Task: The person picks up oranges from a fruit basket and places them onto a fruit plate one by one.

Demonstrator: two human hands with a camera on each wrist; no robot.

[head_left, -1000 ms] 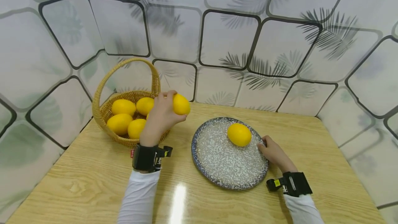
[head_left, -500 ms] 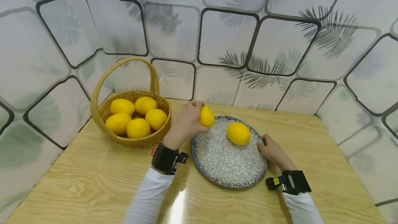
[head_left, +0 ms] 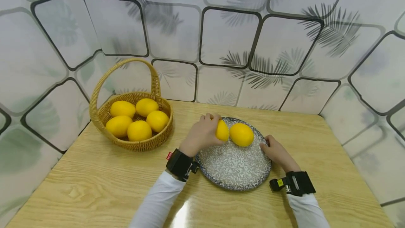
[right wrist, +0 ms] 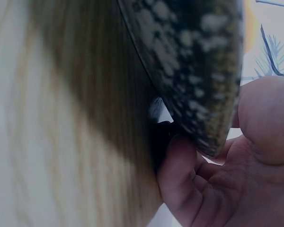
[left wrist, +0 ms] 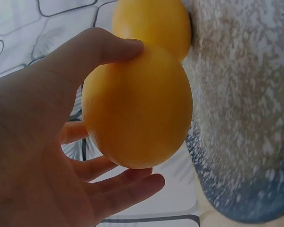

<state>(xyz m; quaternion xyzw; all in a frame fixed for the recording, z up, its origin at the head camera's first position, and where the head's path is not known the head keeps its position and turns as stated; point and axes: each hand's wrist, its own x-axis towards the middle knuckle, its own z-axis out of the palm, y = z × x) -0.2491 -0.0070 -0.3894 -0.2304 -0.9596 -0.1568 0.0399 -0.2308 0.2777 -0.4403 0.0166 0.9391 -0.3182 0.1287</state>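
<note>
My left hand (head_left: pixel 202 133) grips a yellow lemon (left wrist: pixel 137 109) between thumb and fingers, over the left back part of a round speckled grey plate (head_left: pixel 234 171) with a dark blue rim. Right beside it, a second lemon (head_left: pixel 241 134) lies on the plate; the two overlap in the left wrist view. At the plate's right edge, my right hand (head_left: pixel 277 153) holds the rim, thumb on top. In the right wrist view its curled fingers (right wrist: pixel 180 175) reach under the plate's edge.
A wicker basket (head_left: pixel 139 146) with a tall arched handle stands at the left, with several lemons (head_left: pixel 139 131) inside. Both rest on a light wooden table (head_left: pixel 95 185). Patterned panels (head_left: pixel 227 38) rise behind the table and at its sides.
My left hand has carried the lemon from beside the basket rightward to over the plate, close to the other lemon. My right hand has stayed at the plate's rim.
</note>
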